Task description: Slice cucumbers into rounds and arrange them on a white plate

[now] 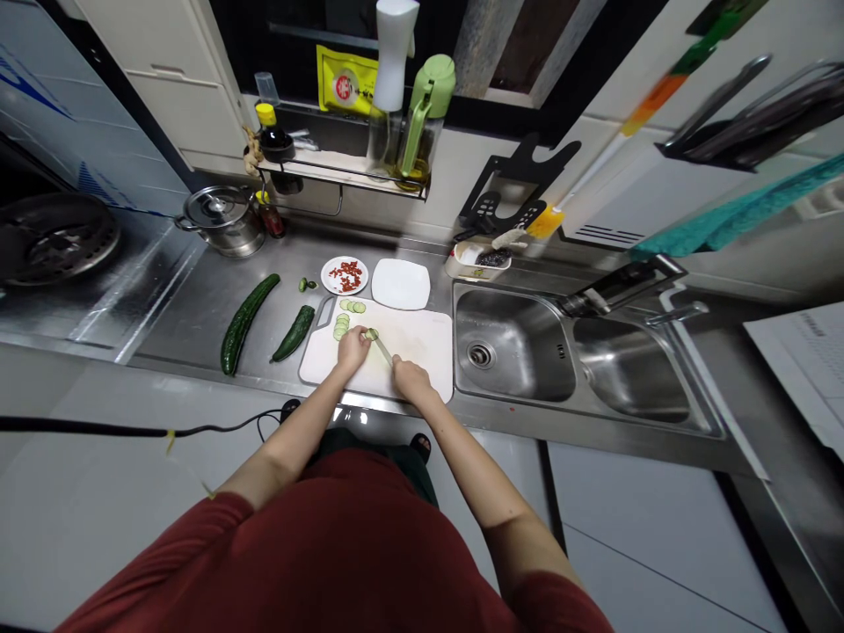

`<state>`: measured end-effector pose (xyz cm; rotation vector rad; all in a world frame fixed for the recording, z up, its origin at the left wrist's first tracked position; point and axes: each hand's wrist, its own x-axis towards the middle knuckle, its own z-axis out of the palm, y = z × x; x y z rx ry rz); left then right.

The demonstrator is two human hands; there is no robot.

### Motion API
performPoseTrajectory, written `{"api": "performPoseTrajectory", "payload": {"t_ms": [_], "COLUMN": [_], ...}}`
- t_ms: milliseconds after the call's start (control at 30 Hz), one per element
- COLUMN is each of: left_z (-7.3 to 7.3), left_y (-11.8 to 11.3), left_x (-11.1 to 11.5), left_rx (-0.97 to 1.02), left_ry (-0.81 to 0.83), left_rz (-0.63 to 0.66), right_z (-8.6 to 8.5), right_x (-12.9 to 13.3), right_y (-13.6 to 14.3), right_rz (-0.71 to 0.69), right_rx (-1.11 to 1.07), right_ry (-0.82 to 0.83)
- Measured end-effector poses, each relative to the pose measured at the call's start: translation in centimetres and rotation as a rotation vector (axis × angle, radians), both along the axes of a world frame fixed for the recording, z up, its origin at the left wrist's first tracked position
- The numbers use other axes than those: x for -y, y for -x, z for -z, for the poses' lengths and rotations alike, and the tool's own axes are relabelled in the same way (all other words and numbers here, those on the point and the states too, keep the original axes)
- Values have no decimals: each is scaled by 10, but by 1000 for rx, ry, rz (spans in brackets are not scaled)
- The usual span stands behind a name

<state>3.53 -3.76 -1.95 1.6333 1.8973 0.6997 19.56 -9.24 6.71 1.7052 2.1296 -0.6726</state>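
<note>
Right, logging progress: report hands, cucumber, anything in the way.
Right hand gripping slim metal knife. Left hand holding small green cucumber piece on rectangular white cutting board. Round pale-green slices close by; nothing seen blocking knife.

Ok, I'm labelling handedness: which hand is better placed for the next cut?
Probably the right hand: it grips the knife, whose blade reaches the cucumber piece. The left hand has its fingertips at that piece, seemingly better placed to steady it.

A dark-framed window (443, 26) and pale wall (456, 167) rise behind the steel counter (188, 303).
</note>
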Motion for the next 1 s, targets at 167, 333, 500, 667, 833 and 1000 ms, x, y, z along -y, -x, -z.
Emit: {"api": "performPoseTrajectory", "payload": {"t_ms": [167, 333, 500, 667, 833, 1000], "left_z": [0, 2, 3, 1, -2, -1], "left_y": [0, 0, 1, 0, 1, 1], "left_x": [0, -1, -1, -2, -1, -1], "left_rx": [5, 6, 3, 3, 0, 2], "left_ry": [13, -5, -9, 12, 34, 23], "left_rz": [-4, -2, 0, -6, -7, -7], "right_z": [0, 1, 1, 3, 4, 6], "right_x": [1, -2, -3, 5, 16, 18], "right_y": [-2, -1, -1, -7, -16, -20], "right_rz": [-4, -3, -4, -16, -11, -4], "right_rx": [-4, -3, -2, 8, 26, 24], "right_ry": [-8, -7, -2, -11, -7, 9]}}
